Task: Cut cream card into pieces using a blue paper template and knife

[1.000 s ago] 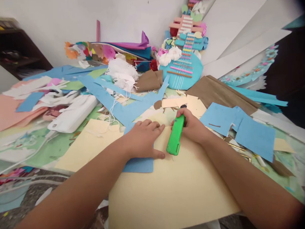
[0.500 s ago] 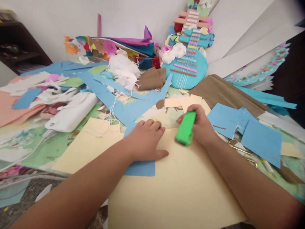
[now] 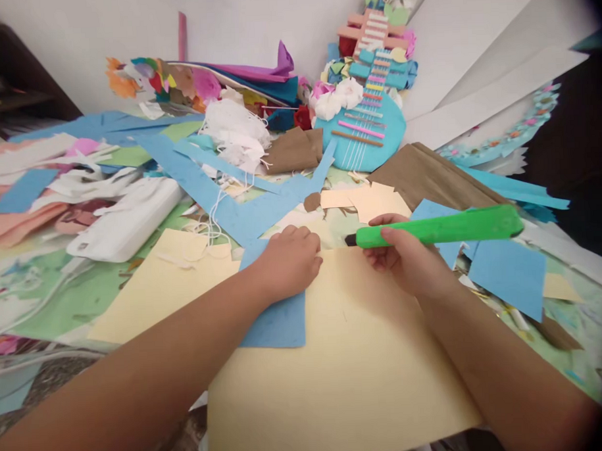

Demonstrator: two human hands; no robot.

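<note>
My right hand (image 3: 405, 258) grips a green utility knife (image 3: 439, 228) near its dark tip, and the knife lies almost level, its tail pointing right. The tip hovers just above the far edge of a large cream paper sheet (image 3: 345, 362) in front of me. My left hand (image 3: 288, 260) rests palm down with curled fingers on the cream sheet's far left corner, partly over a blue paper piece (image 3: 279, 321) tucked under it.
Paper scraps cover the table: blue strips (image 3: 241, 211), blue squares (image 3: 505, 271), brown paper (image 3: 427, 175), a second cream sheet (image 3: 160, 289). A white device (image 3: 126, 222) lies at left. A paper guitar model (image 3: 364, 124) and white boards (image 3: 477, 61) lean at the back.
My right hand has swung the green knife from pointing down along the sheet to lying level with its tail to the right. My left hand curled its fingers and shifted slightly.
</note>
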